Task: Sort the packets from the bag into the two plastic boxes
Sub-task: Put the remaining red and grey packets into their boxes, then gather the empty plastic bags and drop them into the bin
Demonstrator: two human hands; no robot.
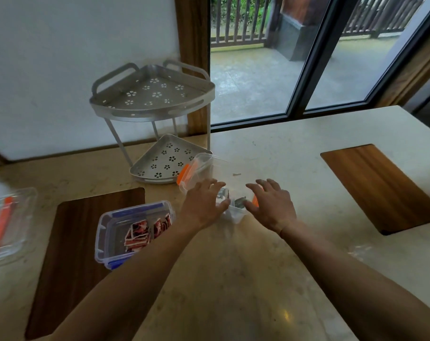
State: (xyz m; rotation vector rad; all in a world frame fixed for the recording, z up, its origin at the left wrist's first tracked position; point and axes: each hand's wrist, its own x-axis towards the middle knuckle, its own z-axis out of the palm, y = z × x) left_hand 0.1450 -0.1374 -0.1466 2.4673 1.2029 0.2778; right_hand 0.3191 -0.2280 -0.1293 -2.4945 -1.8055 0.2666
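Note:
A clear plastic box with orange clips (199,171) stands in the middle of the counter. Grey packets (240,202) lie in it, with crumpled clear plastic (231,216) at its near corner. My left hand (202,205) is over the box's left side with fingers spread, thumb touching the clear plastic. On the right side, my right hand (273,205) also has its fingers apart, thumb beside a grey packet. Neither hand visibly grips anything. A clear box with blue clips (105,232) to the left holds several red packets (140,236).
A clear lid with an orange strip (4,227) lies at the far left edge. A grey metal corner rack (152,99) stands behind the boxes, its lower tray (168,159) touching the orange-clipped box. Dark wooden inlays (68,262) (383,188) sit in the counter. Glass doors are behind.

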